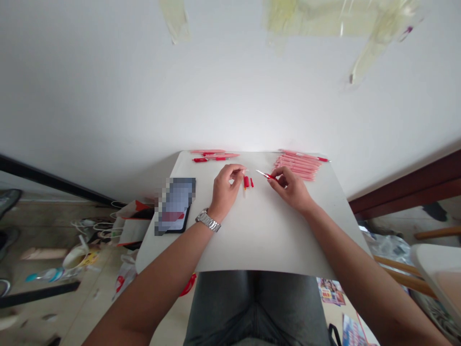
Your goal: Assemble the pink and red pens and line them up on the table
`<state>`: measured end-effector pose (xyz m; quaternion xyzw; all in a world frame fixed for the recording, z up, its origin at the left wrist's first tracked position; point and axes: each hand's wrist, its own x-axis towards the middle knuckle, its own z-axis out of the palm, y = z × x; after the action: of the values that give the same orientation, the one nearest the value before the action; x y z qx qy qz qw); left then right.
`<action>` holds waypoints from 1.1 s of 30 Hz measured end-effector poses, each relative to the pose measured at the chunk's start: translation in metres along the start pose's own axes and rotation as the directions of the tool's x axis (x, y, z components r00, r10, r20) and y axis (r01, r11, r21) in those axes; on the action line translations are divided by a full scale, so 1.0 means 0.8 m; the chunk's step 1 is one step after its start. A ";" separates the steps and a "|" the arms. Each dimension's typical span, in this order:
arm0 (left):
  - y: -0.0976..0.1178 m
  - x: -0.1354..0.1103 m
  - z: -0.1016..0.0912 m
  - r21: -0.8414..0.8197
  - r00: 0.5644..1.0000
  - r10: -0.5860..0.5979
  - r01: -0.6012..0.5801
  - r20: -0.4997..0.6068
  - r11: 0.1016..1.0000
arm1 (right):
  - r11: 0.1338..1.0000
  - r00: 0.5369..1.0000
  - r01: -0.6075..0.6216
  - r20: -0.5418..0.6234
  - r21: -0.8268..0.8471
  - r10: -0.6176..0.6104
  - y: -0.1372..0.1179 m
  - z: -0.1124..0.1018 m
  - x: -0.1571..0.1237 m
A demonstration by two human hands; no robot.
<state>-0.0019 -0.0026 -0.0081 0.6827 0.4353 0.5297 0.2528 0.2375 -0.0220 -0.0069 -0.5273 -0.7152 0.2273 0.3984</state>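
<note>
My right hand grips a red pen part whose slim silvery end points left toward my other hand. My left hand, with a metal watch at the wrist, has thumb and forefinger pinched together; a small pale piece seems to show at the fingertips, too small to name. Just right of these fingertips lie a short red barrel piece and a smaller red piece. Below the barrel piece is a little orange and whitish part. All of them rest on the white table.
Several pink pens lie stacked at the table's back right, with a red-ended pen beside them. More red and pink pens lie back left. A phone rests near the left edge. A wall stands directly behind.
</note>
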 end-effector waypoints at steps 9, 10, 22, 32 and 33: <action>0.005 0.000 -0.001 -0.012 0.998 0.041 -0.040 0.040 0.999 | 0.998 1.000 0.021 0.008 -0.062 -0.021 0.003 0.001 0.000; 0.006 0.000 -0.001 -0.009 0.998 0.043 -0.042 0.044 0.999 | 0.998 1.000 0.021 0.009 -0.065 -0.021 0.003 0.001 0.000; 0.009 0.000 -0.001 0.005 0.996 0.060 -0.061 0.061 0.998 | 0.997 1.000 0.015 0.004 -0.074 -0.015 0.004 0.002 0.000; 0.016 -0.001 -0.001 -0.004 0.991 0.105 -0.105 0.087 0.994 | 0.999 1.000 0.019 0.012 -0.050 -0.018 0.002 0.003 0.000; 0.016 -0.001 -0.001 -0.003 0.991 0.107 -0.107 0.086 0.994 | 0.999 1.000 0.024 0.015 -0.047 -0.024 0.002 0.003 0.000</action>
<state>0.0014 -0.0099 0.0021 0.7274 0.3871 0.5124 0.2418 0.2363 -0.0214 -0.0095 -0.5263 -0.7295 0.2094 0.3833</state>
